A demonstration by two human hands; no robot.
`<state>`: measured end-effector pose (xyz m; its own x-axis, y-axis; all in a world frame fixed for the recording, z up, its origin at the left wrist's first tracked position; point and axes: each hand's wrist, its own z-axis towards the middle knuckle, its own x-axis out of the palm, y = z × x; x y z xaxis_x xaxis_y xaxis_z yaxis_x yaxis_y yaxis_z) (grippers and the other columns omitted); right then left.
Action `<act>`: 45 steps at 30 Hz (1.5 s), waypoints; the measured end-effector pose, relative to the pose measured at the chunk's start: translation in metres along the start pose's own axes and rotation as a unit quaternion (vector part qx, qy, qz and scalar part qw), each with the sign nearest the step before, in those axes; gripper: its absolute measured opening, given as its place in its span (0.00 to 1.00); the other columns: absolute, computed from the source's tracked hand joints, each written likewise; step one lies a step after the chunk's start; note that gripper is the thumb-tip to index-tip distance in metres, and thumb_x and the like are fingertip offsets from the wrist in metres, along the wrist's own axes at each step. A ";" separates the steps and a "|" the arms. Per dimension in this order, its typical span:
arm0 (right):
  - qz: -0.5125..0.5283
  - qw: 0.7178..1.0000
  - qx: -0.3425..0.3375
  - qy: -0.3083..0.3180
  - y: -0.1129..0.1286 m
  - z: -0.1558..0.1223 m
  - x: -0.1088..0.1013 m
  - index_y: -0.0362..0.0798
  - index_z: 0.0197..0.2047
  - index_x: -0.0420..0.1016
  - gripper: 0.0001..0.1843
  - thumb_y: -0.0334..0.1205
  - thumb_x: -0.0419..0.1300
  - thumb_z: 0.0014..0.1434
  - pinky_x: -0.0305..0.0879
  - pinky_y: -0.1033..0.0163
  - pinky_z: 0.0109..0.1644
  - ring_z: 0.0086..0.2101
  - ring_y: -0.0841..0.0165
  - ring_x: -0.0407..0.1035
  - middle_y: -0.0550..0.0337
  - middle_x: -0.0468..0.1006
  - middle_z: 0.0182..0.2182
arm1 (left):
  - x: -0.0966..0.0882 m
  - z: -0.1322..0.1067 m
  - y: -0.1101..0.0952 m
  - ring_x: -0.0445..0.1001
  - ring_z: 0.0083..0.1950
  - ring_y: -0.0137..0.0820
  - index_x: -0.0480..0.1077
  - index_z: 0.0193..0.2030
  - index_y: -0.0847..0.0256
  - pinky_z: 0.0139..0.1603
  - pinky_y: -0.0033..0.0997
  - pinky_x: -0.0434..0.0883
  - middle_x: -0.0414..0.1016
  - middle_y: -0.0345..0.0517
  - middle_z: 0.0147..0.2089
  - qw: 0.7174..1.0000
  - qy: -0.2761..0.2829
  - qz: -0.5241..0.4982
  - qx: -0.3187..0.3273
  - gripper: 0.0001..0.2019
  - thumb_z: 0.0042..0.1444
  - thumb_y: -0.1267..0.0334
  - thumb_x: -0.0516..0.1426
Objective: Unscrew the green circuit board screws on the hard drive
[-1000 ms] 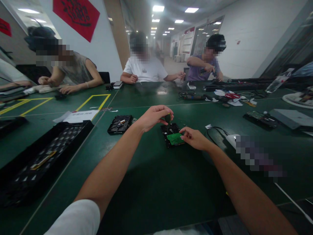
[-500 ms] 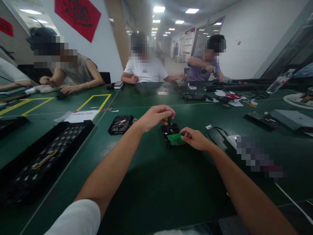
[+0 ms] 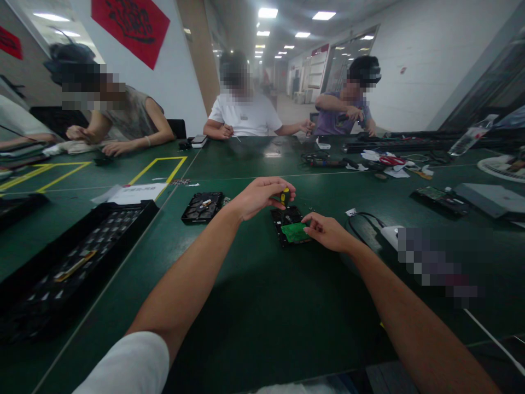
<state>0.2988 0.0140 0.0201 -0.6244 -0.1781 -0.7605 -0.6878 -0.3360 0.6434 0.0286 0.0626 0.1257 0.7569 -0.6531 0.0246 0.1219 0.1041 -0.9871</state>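
A small screwdriver [image 3: 284, 196] with a yellow and black handle is pinched upright in the fingers of my left hand [image 3: 264, 196]. Its lower end points down at a black hard drive [image 3: 277, 216] on the table, though I cannot tell whether the tip touches it. On the near half of that drive lies a green circuit board [image 3: 293, 232]. My right hand [image 3: 327, 232] has its thumb and fingers closed at the board's right edge.
A second hard drive [image 3: 202, 208] lies left of my left hand. Further left is a long black tray [image 3: 135, 224] and a paper sheet [image 3: 139, 192]. To the right are a white power strip [image 3: 391, 235], a bare-board device [image 3: 438, 200] and a grey box [image 3: 492, 200]. Co-workers sit opposite.
My left fingers have shifted around the screwdriver, so its yellow handle now shows more. My right hand and the circuit board stay in place.
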 end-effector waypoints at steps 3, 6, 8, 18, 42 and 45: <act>0.002 1.000 0.003 -0.002 0.001 0.000 0.000 0.51 0.53 0.73 0.15 0.48 0.59 0.67 0.63 0.61 0.36 0.31 0.67 0.70 0.62 0.76 0.31 | -0.001 0.000 0.001 0.77 0.46 0.32 0.78 0.44 0.63 0.39 0.29 0.77 0.79 0.51 0.47 1.000 -0.019 0.019 0.011 0.13 0.61 0.55 0.64; 0.004 1.000 0.008 -0.002 0.003 -0.001 -0.001 0.52 0.53 0.73 0.15 0.48 0.59 0.67 0.63 0.61 0.36 0.31 0.67 0.69 0.62 0.76 0.30 | -0.002 0.001 0.003 0.76 0.44 0.31 0.77 0.44 0.62 0.36 0.26 0.75 0.77 0.48 0.44 0.997 -0.049 0.055 0.021 0.14 0.59 0.53 0.66; 0.007 1.000 0.012 -0.001 0.003 -0.001 -0.001 0.52 0.54 0.73 0.15 0.48 0.59 0.67 0.63 0.62 0.36 0.31 0.67 0.69 0.62 0.76 0.31 | -0.003 0.002 0.004 0.75 0.42 0.30 0.77 0.43 0.62 0.35 0.25 0.73 0.76 0.47 0.42 0.996 -0.051 0.071 0.019 0.15 0.59 0.52 0.66; 0.016 1.000 0.006 -0.006 0.002 -0.001 0.000 0.51 0.53 0.73 0.16 0.50 0.60 0.67 0.62 0.62 0.36 0.30 0.68 0.69 0.63 0.75 0.31 | 0.003 -0.001 0.001 0.80 0.50 0.36 0.74 0.48 0.62 0.34 0.26 0.74 0.79 0.55 0.52 0.999 -0.008 0.044 0.020 0.14 0.62 0.56 0.64; 0.013 1.000 0.007 -0.003 0.002 0.000 -0.001 0.52 0.53 0.73 0.16 0.50 0.60 0.67 0.63 0.62 0.35 0.31 0.67 0.69 0.62 0.76 0.31 | 0.000 0.000 0.002 0.77 0.39 0.29 0.73 0.41 0.65 0.32 0.25 0.73 0.80 0.52 0.42 0.997 -0.024 0.077 0.019 0.14 0.58 0.57 0.67; 0.011 1.000 0.007 -0.006 0.002 0.000 0.000 0.52 0.53 0.74 0.16 0.50 0.60 0.67 0.64 0.62 0.36 0.31 0.67 0.70 0.62 0.76 0.32 | 0.002 0.000 0.002 0.79 0.42 0.31 0.71 0.42 0.64 0.34 0.25 0.73 0.81 0.53 0.44 0.998 -0.021 0.055 0.025 0.15 0.57 0.58 0.68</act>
<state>0.2977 0.0137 0.0212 -0.6444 -0.1737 -0.7447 -0.6788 -0.3185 0.6617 0.0300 0.0615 0.1234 0.7933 -0.6040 -0.0769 0.0668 0.2119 -0.9750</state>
